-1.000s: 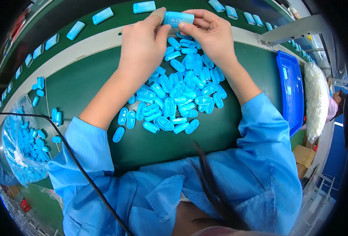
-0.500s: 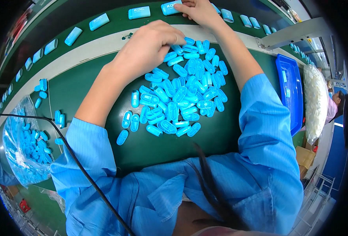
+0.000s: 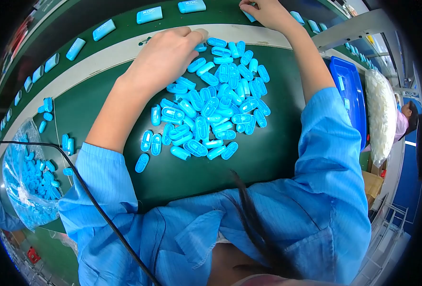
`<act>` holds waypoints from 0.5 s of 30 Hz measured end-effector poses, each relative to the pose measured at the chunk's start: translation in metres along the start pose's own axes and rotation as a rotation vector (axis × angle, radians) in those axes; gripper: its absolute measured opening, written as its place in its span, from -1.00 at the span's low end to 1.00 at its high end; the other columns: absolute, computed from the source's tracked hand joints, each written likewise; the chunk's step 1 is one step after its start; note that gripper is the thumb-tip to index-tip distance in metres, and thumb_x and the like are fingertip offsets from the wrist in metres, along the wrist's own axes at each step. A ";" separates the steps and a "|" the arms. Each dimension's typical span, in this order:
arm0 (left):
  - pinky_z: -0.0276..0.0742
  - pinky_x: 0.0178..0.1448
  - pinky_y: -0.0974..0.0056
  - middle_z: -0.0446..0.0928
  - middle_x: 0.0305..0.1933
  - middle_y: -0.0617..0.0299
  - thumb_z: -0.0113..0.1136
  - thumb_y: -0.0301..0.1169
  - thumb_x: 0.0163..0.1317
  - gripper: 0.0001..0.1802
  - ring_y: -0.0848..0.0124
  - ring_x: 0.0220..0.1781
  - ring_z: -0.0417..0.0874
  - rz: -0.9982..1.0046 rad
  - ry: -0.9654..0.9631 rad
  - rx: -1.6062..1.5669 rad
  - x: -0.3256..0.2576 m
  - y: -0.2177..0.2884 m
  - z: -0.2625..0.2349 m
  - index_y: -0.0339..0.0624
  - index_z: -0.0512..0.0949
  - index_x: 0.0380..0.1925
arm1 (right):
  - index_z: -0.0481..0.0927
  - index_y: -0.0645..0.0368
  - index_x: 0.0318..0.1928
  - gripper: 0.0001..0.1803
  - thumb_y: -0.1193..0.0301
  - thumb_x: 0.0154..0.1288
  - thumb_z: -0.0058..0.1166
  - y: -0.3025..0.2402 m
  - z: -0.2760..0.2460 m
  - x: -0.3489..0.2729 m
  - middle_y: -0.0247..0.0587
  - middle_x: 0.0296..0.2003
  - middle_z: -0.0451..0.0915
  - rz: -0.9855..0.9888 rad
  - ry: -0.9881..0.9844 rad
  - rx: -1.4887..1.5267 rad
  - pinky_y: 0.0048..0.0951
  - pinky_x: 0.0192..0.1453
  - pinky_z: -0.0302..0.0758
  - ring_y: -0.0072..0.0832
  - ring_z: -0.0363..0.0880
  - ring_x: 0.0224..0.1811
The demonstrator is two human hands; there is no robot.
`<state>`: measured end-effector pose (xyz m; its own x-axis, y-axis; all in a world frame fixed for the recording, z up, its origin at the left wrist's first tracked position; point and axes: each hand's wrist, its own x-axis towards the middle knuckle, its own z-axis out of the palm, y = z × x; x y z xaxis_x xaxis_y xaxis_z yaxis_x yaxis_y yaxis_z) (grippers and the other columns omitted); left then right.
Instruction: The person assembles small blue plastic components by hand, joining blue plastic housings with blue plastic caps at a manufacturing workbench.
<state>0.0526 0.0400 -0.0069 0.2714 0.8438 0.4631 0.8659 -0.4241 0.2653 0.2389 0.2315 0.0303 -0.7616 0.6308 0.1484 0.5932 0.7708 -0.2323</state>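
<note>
A pile of small bright-blue, pill-shaped plastic pieces (image 3: pixel 220 102) lies before me, many showing a recessed face. Over its far left edge, my left hand (image 3: pixel 170 59) has its fingers drawn together. Whatever is between these fingertips is hidden; one blue piece (image 3: pixel 200 48) shows just beneath them. Farther off to the right, my right hand (image 3: pixel 266 13) is closed on a light-blue case (image 3: pixel 248 16) at the near side of the green belt, covering most of it. Two more light-blue cases (image 3: pixel 149 15) (image 3: pixel 192 6) with white print stand left of that hand.
Further cases (image 3: pixel 75 49) line the curved belt on both sides. A pale rail (image 3: pixel 101 62) separates belt and green table. At left are a clear bag of blue pieces (image 3: pixel 23 181) and a black cable (image 3: pixel 92 190). A blue tray (image 3: pixel 335 71) and white-filled bag (image 3: pixel 381 119) stand right, below a metal bracket (image 3: pixel 356 28).
My right hand has left one printed case and moved right to another. My left hand stays over the pile's far edge. The whole view has shifted slightly.
</note>
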 end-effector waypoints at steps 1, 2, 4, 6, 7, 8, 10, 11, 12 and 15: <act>0.57 -0.11 0.14 0.56 -0.33 0.02 0.22 -0.47 0.07 -0.73 0.07 -0.28 0.61 -0.050 0.007 0.000 0.001 0.002 -0.001 -0.21 0.57 -0.17 | 0.61 0.33 -0.33 -0.78 0.39 0.15 0.06 0.007 -0.003 -0.003 0.09 -0.23 0.59 0.005 0.004 -0.002 -0.20 -0.08 0.47 -0.06 0.57 -0.18; 0.57 -0.11 0.14 0.56 -0.33 0.02 0.22 -0.47 0.07 -0.73 0.07 -0.28 0.61 -0.043 0.006 -0.002 0.002 0.002 0.000 -0.21 0.57 -0.17 | 0.60 0.33 -0.34 -0.79 0.41 0.12 0.09 0.016 -0.006 -0.007 0.08 -0.29 0.59 -0.184 0.073 0.220 -0.22 -0.11 0.47 -0.07 0.56 -0.23; 0.58 -0.13 0.23 0.60 -0.30 0.04 0.23 -0.44 0.12 -0.68 0.21 -0.32 0.65 -0.228 0.037 -0.265 0.004 -0.002 0.003 -0.26 0.55 -0.09 | 0.59 0.34 -0.35 -0.81 0.43 0.10 0.12 0.014 -0.012 -0.011 0.07 -0.35 0.59 -0.374 0.142 0.442 -0.24 -0.14 0.47 -0.08 0.55 -0.27; 0.56 -0.10 0.32 0.60 -0.28 0.11 0.21 -0.43 0.18 -0.68 0.34 -0.28 0.64 -0.386 0.045 -0.578 0.003 -0.014 0.008 -0.28 0.53 -0.06 | 0.56 0.32 -0.38 -0.83 0.43 0.15 0.14 -0.023 -0.016 -0.013 -0.10 -0.51 0.57 -0.119 0.188 0.083 -0.37 -0.34 0.46 -0.31 0.53 -0.47; 0.54 -0.06 0.42 0.61 -0.26 0.18 0.18 -0.41 0.24 -0.68 0.46 -0.24 0.62 -0.525 0.059 -0.894 0.002 -0.016 0.008 -0.30 0.51 -0.03 | 0.56 0.32 -0.38 -0.83 0.43 0.15 0.14 -0.033 -0.014 -0.016 -0.10 -0.51 0.57 -0.124 0.188 0.084 -0.37 -0.34 0.46 -0.31 0.53 -0.47; 0.54 0.02 0.43 0.61 -0.21 0.18 0.17 -0.40 0.26 -0.70 0.51 -0.18 0.62 -0.606 0.113 -1.064 0.003 -0.015 0.008 -0.34 0.51 -0.06 | 0.55 0.30 -0.38 -0.82 0.40 0.20 0.13 -0.041 -0.011 -0.019 -0.21 -0.56 0.54 0.015 0.179 0.396 -0.44 -0.43 0.40 -0.45 0.49 -0.54; 0.55 0.04 0.43 0.61 -0.20 0.18 0.17 -0.40 0.26 -0.70 0.51 -0.16 0.62 -0.658 0.165 -1.205 0.002 -0.013 0.009 -0.34 0.51 -0.06 | 0.53 0.24 -0.39 -0.79 0.34 0.30 0.11 -0.058 0.003 -0.025 -0.47 -0.62 0.48 0.158 0.162 0.851 -0.63 -0.59 0.24 -0.75 0.34 -0.64; 0.55 0.06 0.43 0.61 -0.20 0.18 0.18 -0.39 0.25 -0.69 0.52 -0.14 0.62 -0.705 0.209 -1.352 0.003 -0.013 0.010 -0.34 0.51 -0.06 | 0.54 0.30 -0.33 -0.81 0.38 0.26 0.14 -0.072 0.008 -0.029 -0.37 -0.55 0.55 0.230 0.183 0.917 -0.60 -0.56 0.32 -0.70 0.40 -0.61; 0.55 0.06 0.43 0.61 -0.20 0.18 0.18 -0.39 0.25 -0.69 0.52 -0.14 0.62 -0.707 0.208 -1.350 0.003 -0.014 0.012 -0.34 0.51 -0.06 | 0.51 0.29 -0.15 -0.75 0.39 0.24 0.17 -0.064 0.025 -0.029 -0.27 -0.42 0.60 0.229 0.153 0.896 -0.61 -0.39 0.46 -0.65 0.52 -0.45; 0.59 -0.05 0.48 0.62 -0.20 0.06 0.21 -0.46 0.20 -0.60 0.47 -0.21 0.64 -0.699 0.277 -1.340 0.003 -0.011 0.009 -0.44 0.44 0.01 | 0.50 0.28 0.02 -0.62 0.38 0.23 0.20 -0.058 0.045 -0.039 -0.19 -0.26 0.64 0.193 0.112 0.980 -0.64 -0.24 0.58 -0.61 0.63 -0.31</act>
<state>0.0478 0.0497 -0.0161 -0.2316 0.9725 0.0241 -0.2601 -0.0857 0.9618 0.2229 0.1584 -0.0053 -0.6161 0.7810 0.1024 0.1896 0.2732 -0.9431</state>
